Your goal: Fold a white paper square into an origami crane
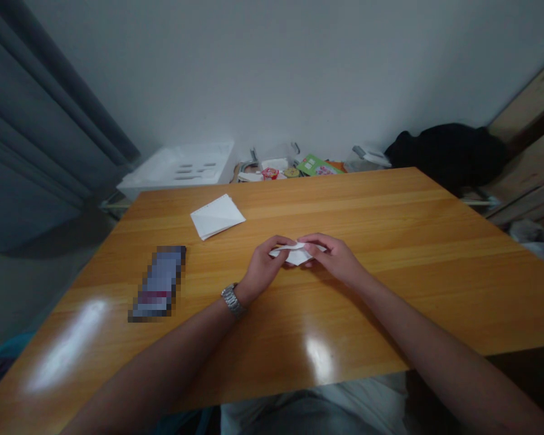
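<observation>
We face a pale wall (272, 72), smooth and dim, with a grey curtain (40, 121) falling in folds on our left. Before us spreads the bench (367, 217), its glossy wood-grain top catching two bright reflections near our side. Past its far edge we see a black bundle (444, 151) on the right, a white plastic tray (179, 166) with slots on the left, and a green booklet (318, 165) among clutter between them. On the bench, left of centre, white paper sheets (217, 216) lie stacked and askew; nearer us, a smartphone (158, 284) slants away to the right, its screen blurred. Our left hand (263, 263) and right hand (334, 258) meet near the middle, thumbs above and fingers curled beneath, pinching a folded white paper (298, 256) between them. Its long axis runs left to right, roughly along the bench's near edge, and one blunt corner points toward us. We cannot tell whether it touches the wood. A metal watch (231, 298) circles our left wrist.
</observation>
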The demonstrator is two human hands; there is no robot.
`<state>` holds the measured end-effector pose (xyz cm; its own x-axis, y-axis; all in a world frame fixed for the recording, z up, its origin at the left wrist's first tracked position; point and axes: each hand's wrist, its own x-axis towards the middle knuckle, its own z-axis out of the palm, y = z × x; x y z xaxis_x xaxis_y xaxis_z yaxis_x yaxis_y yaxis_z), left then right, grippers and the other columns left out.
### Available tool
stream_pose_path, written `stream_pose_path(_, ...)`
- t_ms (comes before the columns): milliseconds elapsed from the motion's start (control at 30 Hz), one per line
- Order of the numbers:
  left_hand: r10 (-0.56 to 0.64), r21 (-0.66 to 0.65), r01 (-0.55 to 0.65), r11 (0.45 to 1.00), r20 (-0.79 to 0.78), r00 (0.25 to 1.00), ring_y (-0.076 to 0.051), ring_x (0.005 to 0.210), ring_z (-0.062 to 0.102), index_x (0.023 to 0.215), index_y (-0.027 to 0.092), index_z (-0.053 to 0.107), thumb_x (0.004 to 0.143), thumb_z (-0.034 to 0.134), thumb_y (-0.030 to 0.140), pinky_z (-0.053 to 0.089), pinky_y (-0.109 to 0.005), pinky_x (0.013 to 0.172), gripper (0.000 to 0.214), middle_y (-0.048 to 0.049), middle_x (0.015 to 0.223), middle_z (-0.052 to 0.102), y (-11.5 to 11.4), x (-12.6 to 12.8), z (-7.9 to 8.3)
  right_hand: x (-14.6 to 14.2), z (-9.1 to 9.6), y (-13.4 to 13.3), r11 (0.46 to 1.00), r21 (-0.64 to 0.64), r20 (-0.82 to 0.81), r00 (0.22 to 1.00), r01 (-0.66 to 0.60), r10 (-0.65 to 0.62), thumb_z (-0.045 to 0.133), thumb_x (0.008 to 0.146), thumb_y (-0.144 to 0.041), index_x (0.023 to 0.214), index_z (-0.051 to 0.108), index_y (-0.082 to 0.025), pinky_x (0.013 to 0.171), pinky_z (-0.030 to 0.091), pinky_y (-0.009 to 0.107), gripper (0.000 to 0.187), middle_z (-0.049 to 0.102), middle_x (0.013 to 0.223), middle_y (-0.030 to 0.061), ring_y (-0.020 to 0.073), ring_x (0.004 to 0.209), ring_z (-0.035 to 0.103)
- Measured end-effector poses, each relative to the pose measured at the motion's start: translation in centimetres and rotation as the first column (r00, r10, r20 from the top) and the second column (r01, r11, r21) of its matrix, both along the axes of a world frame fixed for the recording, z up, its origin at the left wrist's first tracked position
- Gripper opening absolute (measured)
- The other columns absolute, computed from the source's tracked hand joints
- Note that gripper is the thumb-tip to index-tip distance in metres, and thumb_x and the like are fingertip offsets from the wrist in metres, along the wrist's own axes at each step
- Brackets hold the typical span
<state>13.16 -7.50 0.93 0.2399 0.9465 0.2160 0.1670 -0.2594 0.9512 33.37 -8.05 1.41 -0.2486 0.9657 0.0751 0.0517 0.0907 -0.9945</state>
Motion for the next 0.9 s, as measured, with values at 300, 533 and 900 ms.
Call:
stream_pose_path(300, -0.040, -0.018, 0.039, 0.999, -0.043, 0.998, -0.016, 0.084, 0.069, 0.105, 0.017, 0.066, 0.087, 0.062, 0.027, 0.057, -0.026, 0.073, 0.020, -0.0047, 0.101, 0.071, -0.2, -0.1, 0.7, 0.2, 0.0, 0.1, 0.999, 0.049, 0.071, 0.997, -0.010, 0.006, 0.066, 0.087, -0.041, 0.110, 0.069, -0.019, 0.077, 0.059, 0.033, 0.032, 0.071, 0.108, 0.0080, 0.0192, 0.086, 0.069)
stream_pose_path(533, -0.008, 0.003, 0.008, 1.000, -0.003, 1.000, -0.018, 0.091, 0.066, 0.097, 0.016, 0.064, 0.091, 0.061, 0.034, 0.058, -0.030, 0.078, 0.019, -0.0058, 0.099, 0.069, -0.3, 0.2, 1.3, 0.1, -0.3, 0.2, 0.993, 0.119, 0.142, 0.990, -0.025, 0.008, 0.062, 0.090, -0.037, 0.113, 0.069, -0.020, 0.079, 0.055, 0.032, 0.029, 0.071, 0.111, 0.0080, 0.0210, 0.095, 0.067)
stream_pose_path(900, -0.018, 0.014, 0.019, 1.000, -0.083, 0.996, -0.020, 0.100, 0.067, 0.107, 0.016, 0.067, 0.089, 0.061, 0.028, 0.052, -0.033, 0.093, 0.023, -0.0073, 0.109, 0.071, 0.6, -0.4, 0.0, -0.1, -1.5, 0.3, 0.980, 0.193, 0.163, 0.986, -0.053, 0.022, 0.062, 0.092, -0.038, 0.116, 0.069, -0.022, 0.088, 0.051, 0.035, 0.029, 0.071, 0.114, 0.0071, 0.0220, 0.101, 0.066)
